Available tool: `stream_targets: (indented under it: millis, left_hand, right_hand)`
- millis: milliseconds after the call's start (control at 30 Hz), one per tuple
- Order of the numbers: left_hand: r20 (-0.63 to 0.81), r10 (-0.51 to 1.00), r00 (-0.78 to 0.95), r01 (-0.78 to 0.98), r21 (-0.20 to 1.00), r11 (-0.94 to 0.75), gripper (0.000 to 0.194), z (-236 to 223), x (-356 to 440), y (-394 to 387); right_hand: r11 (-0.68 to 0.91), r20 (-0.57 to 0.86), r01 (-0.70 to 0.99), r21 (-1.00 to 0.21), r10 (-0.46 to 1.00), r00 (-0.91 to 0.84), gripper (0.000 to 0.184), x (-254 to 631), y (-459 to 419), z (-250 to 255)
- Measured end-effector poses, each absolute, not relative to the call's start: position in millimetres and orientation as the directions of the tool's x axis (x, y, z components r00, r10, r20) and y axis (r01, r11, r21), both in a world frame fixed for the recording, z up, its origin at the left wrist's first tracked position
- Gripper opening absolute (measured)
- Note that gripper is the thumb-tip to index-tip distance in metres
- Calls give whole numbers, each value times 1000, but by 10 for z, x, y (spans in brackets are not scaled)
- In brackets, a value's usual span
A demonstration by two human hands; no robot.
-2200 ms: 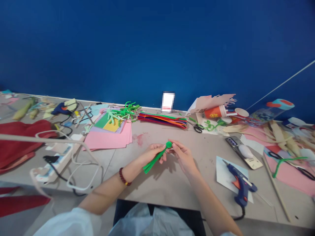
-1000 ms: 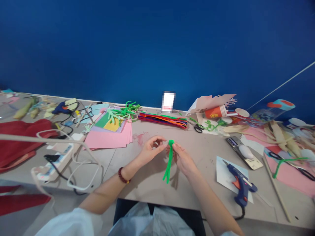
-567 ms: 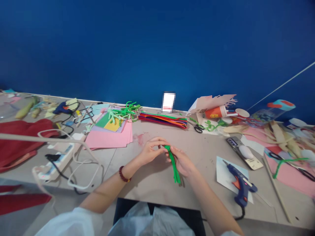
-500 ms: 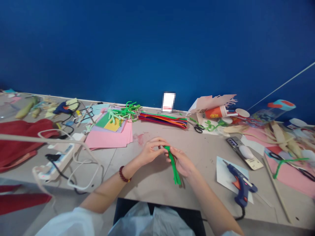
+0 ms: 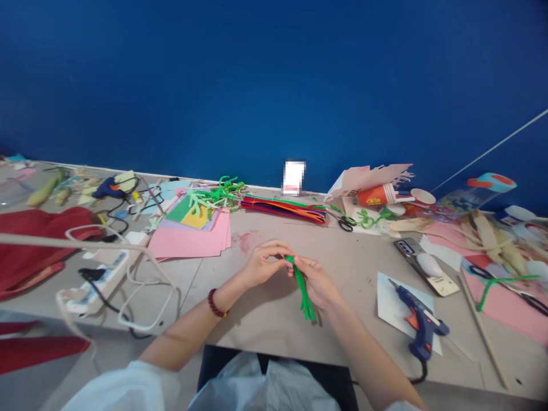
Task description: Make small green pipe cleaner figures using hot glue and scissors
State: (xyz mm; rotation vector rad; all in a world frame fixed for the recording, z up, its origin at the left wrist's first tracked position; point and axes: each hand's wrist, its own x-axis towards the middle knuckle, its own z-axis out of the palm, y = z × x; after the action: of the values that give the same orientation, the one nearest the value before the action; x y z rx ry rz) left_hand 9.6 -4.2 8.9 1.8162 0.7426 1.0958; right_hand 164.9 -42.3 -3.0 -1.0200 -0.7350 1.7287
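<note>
A bundle of green pipe cleaners [image 5: 304, 294] is held between my two hands above the middle of the table, its loose ends hanging down toward me. My left hand [image 5: 266, 264] is closed, thumb and fingers pinching the top of the bundle. From the other side my right hand [image 5: 315, 279] grips the same top end between thumb and fingers. The fingertips partly cover the upper part of the bundle. Behind the hands lies a stack of pipe cleaners [image 5: 282, 210] in several colours.
Pink paper [image 5: 188, 242] and green pipe-cleaner pieces [image 5: 222, 194] lie at left, near a power strip [image 5: 109, 274] with cables. On the right are a blue glue gun [image 5: 419, 325], a phone [image 5: 423, 267], scissors [image 5: 345, 224], a wooden stick [image 5: 483, 331] and paper cups [image 5: 377, 195].
The loose ends of the green bundle have fanned out slightly and shifted a little to the right. Both hands keep almost the same place and grip.
</note>
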Motion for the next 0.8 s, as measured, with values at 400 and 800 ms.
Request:
stream_targets:
  millis: [400,800]
  left_hand:
    - [359,817,451,50,904,-425,16,100,106,-57]
    - [358,739,571,73,874,-480,22,137,-4,27]
  right_hand:
    - [-291,-247,-379,-878,955,-161,27,1660,-426,-73]
    - [-375,-255,-463,-803,919,-301,27,1713,-433,-4]
